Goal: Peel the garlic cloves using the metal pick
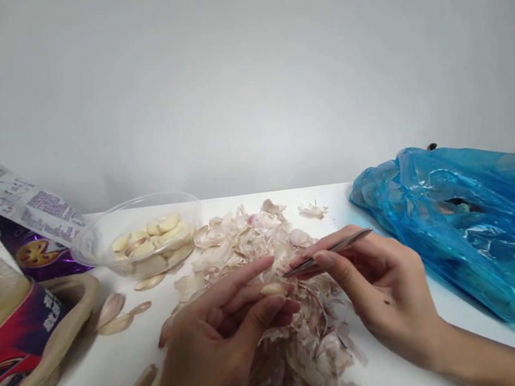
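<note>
Between the thumb and fingers of my left hand [229,331] is a pale garlic clove [274,290], its skin mostly off. My right hand [386,290] pinches a thin metal tool [337,248], perhaps a small knife or tweezers; its kind is hard to make out. The tool's tip points left, close above the clove. Beneath both hands spreads a heap of papery garlic skins [303,346]. Behind my left hand, a clear plastic bowl [98,257] holds several peeled cloves [149,237].
Unpeeled cloves [111,310] lie left of my left hand. Further left stand a tub with a red and blue label [14,342] in a brown tray [76,285] and a purple packet [39,255]. A blue plastic bag [465,240] covers the right side. A white wall [242,80] rises behind.
</note>
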The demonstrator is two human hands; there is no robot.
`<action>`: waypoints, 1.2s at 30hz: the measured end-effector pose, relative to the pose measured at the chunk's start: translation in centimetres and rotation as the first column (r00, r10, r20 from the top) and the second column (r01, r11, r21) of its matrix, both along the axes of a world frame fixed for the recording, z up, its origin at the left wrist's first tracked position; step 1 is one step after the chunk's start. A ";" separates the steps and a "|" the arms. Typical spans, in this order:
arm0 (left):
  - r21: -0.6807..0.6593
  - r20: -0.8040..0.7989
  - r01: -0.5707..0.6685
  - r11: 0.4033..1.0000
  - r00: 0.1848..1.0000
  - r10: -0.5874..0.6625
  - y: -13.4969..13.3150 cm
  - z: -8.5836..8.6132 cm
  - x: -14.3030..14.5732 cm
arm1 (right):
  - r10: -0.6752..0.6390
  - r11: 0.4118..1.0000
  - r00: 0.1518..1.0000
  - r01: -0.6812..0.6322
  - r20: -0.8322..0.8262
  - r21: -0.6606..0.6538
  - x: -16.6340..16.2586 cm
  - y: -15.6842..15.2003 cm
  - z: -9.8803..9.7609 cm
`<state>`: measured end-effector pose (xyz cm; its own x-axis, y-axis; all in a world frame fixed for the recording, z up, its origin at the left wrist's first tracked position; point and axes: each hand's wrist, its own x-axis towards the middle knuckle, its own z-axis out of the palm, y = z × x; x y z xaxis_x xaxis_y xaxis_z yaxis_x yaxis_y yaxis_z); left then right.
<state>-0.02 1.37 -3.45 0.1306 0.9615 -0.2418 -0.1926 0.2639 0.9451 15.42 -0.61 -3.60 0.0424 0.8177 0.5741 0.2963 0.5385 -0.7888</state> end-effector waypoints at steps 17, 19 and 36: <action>0.007 -0.043 -0.017 1.000 0.999 0.017 0.3 -0.1 -0.2 | 0.027 0.966 0.984 -0.071 0.175 0.251 0.5 -0.3 0.1; 0.026 -0.052 0.008 1.000 0.999 -0.007 0.4 -0.4 -0.4 | 0.040 0.963 0.982 -0.088 0.187 0.256 0.5 -0.3 0.1; 0.142 -0.158 -0.059 0.988 0.984 0.081 -0.1 -0.4 -0.2 | 0.058 0.961 0.964 -0.125 0.261 0.245 0.7 -0.1 0.1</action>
